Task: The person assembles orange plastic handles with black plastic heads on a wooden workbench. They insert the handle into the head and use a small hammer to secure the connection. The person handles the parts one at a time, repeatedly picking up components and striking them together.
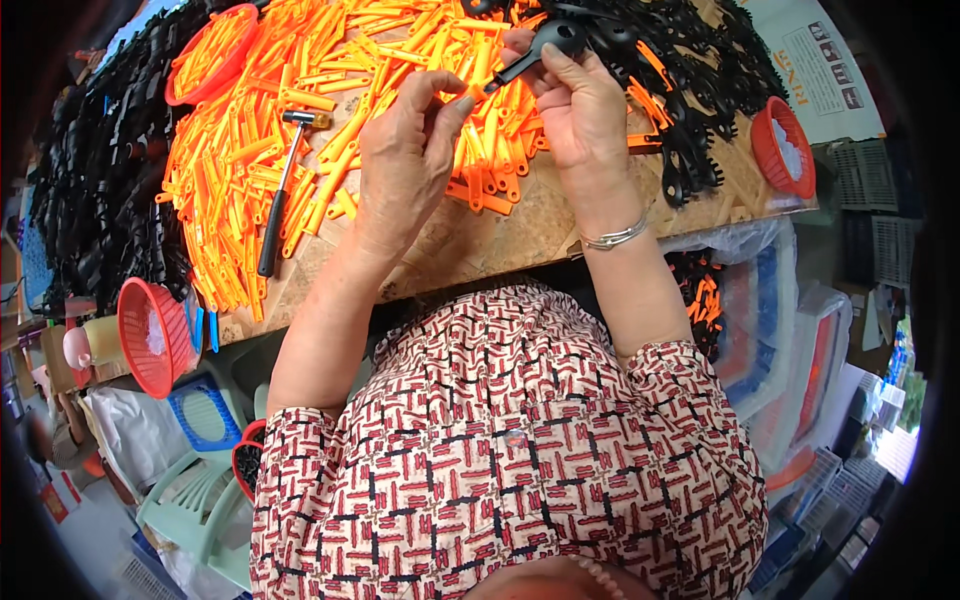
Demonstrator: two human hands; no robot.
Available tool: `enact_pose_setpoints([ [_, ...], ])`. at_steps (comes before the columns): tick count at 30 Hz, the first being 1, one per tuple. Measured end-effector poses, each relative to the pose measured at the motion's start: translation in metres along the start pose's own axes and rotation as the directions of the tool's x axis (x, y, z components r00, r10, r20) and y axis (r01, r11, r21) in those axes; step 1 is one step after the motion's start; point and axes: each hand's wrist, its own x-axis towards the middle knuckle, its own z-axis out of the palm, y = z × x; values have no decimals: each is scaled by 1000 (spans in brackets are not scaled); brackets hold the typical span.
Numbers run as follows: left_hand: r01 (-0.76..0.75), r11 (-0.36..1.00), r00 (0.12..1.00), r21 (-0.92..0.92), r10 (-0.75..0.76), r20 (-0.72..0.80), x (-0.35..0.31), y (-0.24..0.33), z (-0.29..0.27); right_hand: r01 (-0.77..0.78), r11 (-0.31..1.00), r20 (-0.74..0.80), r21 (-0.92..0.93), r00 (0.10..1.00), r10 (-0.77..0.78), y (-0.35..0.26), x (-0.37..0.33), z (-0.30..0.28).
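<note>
My right hand (580, 115) is closed around a black plastic ladle head (558, 38), with its round bowl up between the fingers and its short neck slanting down to the left. Facing the tip of that neck, my left hand (405, 150) has thumb and forefinger pinched together. Anything between those fingertips is too small to make out against the orange behind. Beneath both hands spreads a large heap of orange plastic handles (235, 190). A small hammer (272, 235) with a black grip lies on the heap, left of my left hand.
Black toothed utensil heads (690, 150) lie in a pile at the right, and a mass of black parts (100, 190) fills the left. Red baskets (150, 340) stand around the wooden table (470, 240). A white carton (820, 70) is at the far right.
</note>
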Motion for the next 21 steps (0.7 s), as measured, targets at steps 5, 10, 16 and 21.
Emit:
enact_pose_setpoints([
  [5, -70, 997, 998, 17, 69, 12, 1, 0, 1, 24, 1000, 1, 8, 1000, -24, 5, -15, 6],
  [10, -45, 998, 999, 47, 44, 23, -2, 4, 0, 29, 993, -25, 111, 999, -27, 8, -19, 9],
  [16, 54, 996, 996, 73, -59, 72, -5, 2, -2, -4, 992, -41, 129, 999, 10, 7, -30, 9],
  [21, -63, 979, 992, 196, 41, 117, -7, 0, -6, -61, 984, -62, 168, 995, 73, 13, -35, 6],
])
